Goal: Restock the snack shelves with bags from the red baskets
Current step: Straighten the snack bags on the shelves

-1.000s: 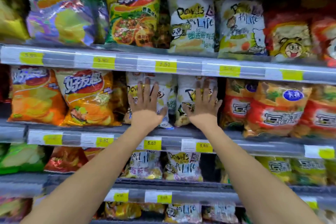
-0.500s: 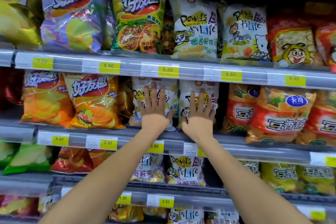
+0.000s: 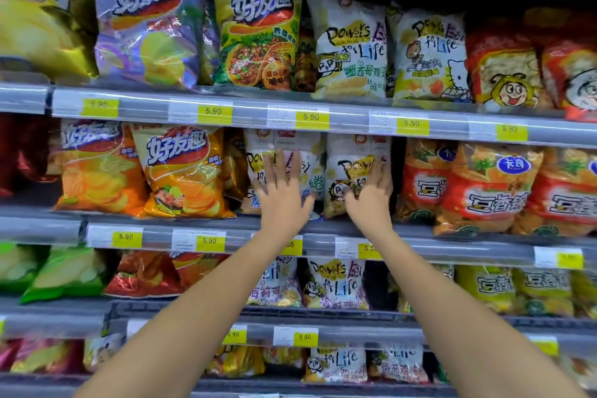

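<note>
Head view: my left hand (image 3: 282,195) lies flat, fingers spread and straight, on the front of a white crinkly plastic snack bag with hand-drawn lettering (image 3: 311,168). It presses the bag and grips nothing. At three o'clock from it, my right hand (image 3: 368,200) rests on the neighbouring white plastic snack bag with a panda cartoon (image 3: 347,155). Its fingers are blurred, but they look stretched out over the bag's right part, with the thumb pointing toward nine o'clock and not closed round anything.

Both bags stand upright, just beside each other, on the grey metal shelf (image 3: 452,234) second from the top, near the centre of what I see. At nine o'clock from my left hand stands a glossy orange foil chip bag (image 3: 184,171). At three o'clock from my right hand are red-and-orange plastic snack bags (image 3: 484,194). At twelve o'clock, on the rail above, is a yellow paper price label (image 3: 311,117) reading 5.50. At six o'clock, on the shelf below and between my forearms, stands another white lettered bag (image 3: 336,284).
</note>
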Demonstrator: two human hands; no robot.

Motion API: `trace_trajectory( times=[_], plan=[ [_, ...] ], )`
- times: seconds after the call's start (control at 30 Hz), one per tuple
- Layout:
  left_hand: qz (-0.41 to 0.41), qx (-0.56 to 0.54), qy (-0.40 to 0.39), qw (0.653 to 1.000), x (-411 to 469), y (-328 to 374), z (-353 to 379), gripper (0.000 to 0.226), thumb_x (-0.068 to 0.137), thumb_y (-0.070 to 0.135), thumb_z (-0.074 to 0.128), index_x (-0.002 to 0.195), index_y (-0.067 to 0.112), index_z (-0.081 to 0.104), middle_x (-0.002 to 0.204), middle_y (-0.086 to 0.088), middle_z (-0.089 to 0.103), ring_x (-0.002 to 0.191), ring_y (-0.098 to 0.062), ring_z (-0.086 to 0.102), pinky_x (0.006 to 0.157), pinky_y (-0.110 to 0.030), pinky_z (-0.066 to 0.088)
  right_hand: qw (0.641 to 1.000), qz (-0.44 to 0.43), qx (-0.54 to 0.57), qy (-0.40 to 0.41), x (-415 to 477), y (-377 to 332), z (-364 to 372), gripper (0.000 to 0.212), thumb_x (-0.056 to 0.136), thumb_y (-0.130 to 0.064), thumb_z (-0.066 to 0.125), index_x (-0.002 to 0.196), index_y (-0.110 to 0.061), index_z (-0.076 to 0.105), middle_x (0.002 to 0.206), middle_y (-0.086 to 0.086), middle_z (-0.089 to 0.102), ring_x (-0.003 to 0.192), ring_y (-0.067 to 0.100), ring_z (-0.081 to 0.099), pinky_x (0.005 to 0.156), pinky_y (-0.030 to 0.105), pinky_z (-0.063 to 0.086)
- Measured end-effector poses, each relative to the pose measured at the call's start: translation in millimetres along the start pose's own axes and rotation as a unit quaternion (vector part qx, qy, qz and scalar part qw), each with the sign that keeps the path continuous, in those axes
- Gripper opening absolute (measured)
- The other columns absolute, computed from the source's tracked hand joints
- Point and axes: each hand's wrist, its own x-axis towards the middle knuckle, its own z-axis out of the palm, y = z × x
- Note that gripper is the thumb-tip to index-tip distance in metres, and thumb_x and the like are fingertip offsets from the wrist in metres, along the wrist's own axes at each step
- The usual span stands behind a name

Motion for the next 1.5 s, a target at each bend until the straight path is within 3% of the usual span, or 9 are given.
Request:
trace_trajectory(
  times=[0.13, 0.23, 0.33, 0.43, 0.57, 0.9, 1.1, 1.27, 1.5],
  plan=[
    [-0.085, -0.088, -0.031, 0.992, -3, -8, -2, 0.096, 0.091, 0.054, 0.049, 0.148, 0.024, -0.022, 0.157, -0.015, -0.022, 0.144, -0.044, -0.004, 0.109, -0.060, 0.018, 0.992, 0.094, 0.075, -0.022, 12, 9, 1, 0.099, 0.091, -0.036, 0.059, 0.151, -0.013, -0.016, 0.159, 0.017, 0.005, 0.146, 0.034, 0.009, 0.118, 0.042, 0.019],
    [-0.109, -0.127, -0.066, 0.984, -4, -26, 2, 0.105, 0.088, 0.053, 0.057, 0.141, 0.035, -0.032, 0.154, -0.013, -0.029, 0.141, -0.046, 0.017, 0.110, -0.056, 0.027, 0.985, 0.143, 0.088, -0.046, 22, 9, -2, 0.101, 0.089, -0.034, 0.065, 0.151, -0.022, -0.014, 0.160, 0.012, -0.007, 0.147, 0.031, -0.001, 0.118, 0.045, 0.017],
    [-0.103, -0.108, -0.051, 0.988, -4, -30, 4, 0.108, 0.086, 0.056, 0.058, 0.139, 0.034, -0.033, 0.157, -0.014, -0.021, 0.130, -0.044, 0.038, 0.104, -0.052, 0.038, 0.985, 0.134, 0.106, -0.030, 27, 9, -1, 0.098, 0.087, -0.029, 0.069, 0.153, -0.029, -0.003, 0.157, 0.016, 0.006, 0.143, 0.034, 0.019, 0.111, 0.043, 0.030],
    [-0.127, -0.086, -0.009, 0.988, -7, -21, 5, 0.106, 0.085, 0.051, 0.063, 0.147, 0.032, -0.021, 0.158, -0.015, -0.003, 0.125, -0.042, 0.039, 0.099, -0.048, 0.042, 0.990, 0.089, 0.110, 0.012, 17, 9, -1, 0.093, 0.084, -0.029, 0.073, 0.153, -0.028, 0.009, 0.145, 0.018, 0.021, 0.123, 0.040, 0.044, 0.096, 0.041, 0.045],
    [-0.143, -0.083, 0.025, 0.986, -10, -18, 6, 0.100, 0.085, 0.044, 0.067, 0.152, 0.030, -0.005, 0.154, -0.015, 0.015, 0.122, -0.039, 0.039, 0.095, -0.044, 0.043, 0.995, 0.056, 0.007, 0.085, 0, 4, -10, 0.090, 0.079, -0.042, 0.075, 0.148, -0.025, 0.020, 0.128, 0.018, 0.037, 0.103, 0.040, 0.054, 0.088, 0.042, 0.047],
    [-0.146, -0.067, 0.061, 0.985, -17, -9, 0, 0.076, 0.086, 0.038, 0.068, 0.146, 0.015, 0.027, 0.141, -0.019, 0.031, 0.120, -0.038, 0.041, 0.089, -0.045, 0.041, 0.979, 0.015, -0.131, 0.153, -33, -14, -6, 0.083, 0.078, -0.053, 0.070, 0.140, -0.015, 0.032, 0.116, 0.016, 0.043, 0.098, 0.032, 0.046, 0.081, 0.039, 0.041],
    [-0.079, -0.015, 0.123, 0.989, -12, -14, 0, 0.064, 0.090, 0.042, 0.056, 0.141, 0.009, 0.036, 0.140, -0.024, 0.035, 0.116, -0.042, 0.043, 0.093, -0.049, 0.039, 0.972, -0.030, -0.184, 0.141, -26, -2, -2, 0.083, 0.083, -0.057, 0.060, 0.144, -0.011, 0.027, 0.144, 0.027, 0.028, 0.119, 0.042, 0.039, 0.099, 0.050, 0.035],
    [0.072, 0.036, 0.126, 0.989, 12, -29, 19, 0.068, 0.091, 0.046, 0.032, 0.150, 0.014, 0.019, 0.151, -0.024, 0.030, 0.135, -0.047, 0.033, 0.105, -0.058, 0.033, 0.941, -0.172, -0.270, 0.111, -16, 16, 3, 0.085, 0.090, -0.061, 0.038, 0.152, -0.014, 0.005, 0.159, 0.015, 0.008, 0.144, 0.036, 0.010, 0.111, 0.060, 0.015],
    [0.059, 0.019, 0.079, 0.995, 17, -33, 31, 0.082, 0.085, 0.062, 0.033, 0.151, 0.024, 0.005, 0.156, -0.019, 0.019, 0.143, -0.037, 0.008, 0.111, -0.058, 0.018, 0.947, -0.163, -0.271, 0.053, -3, 19, 10, 0.086, 0.087, -0.067, 0.016, 0.153, -0.013, 0.002, 0.160, 0.012, 0.000, 0.147, 0.032, 0.001, 0.112, 0.055, -0.005]
  ],
)
